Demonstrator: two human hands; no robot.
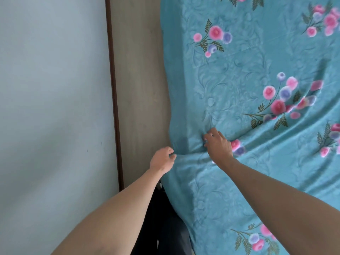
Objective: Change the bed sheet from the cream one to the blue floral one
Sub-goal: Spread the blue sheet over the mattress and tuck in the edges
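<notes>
Blue floral sheet (248,74) spread over bed. Left hand (162,159) pinching its edge, right hand (218,143) bunching fabric in curled fingers. Risk: uneven tugging, leaving wrinkles or dragging sheet askew.

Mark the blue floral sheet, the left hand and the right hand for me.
blue floral sheet (239,74): head view, on plain fabric between flower clusters.
left hand (162,160): head view, on the back of the hand at the sheet's edge.
right hand (219,144): head view, on the back of the hand.
</notes>
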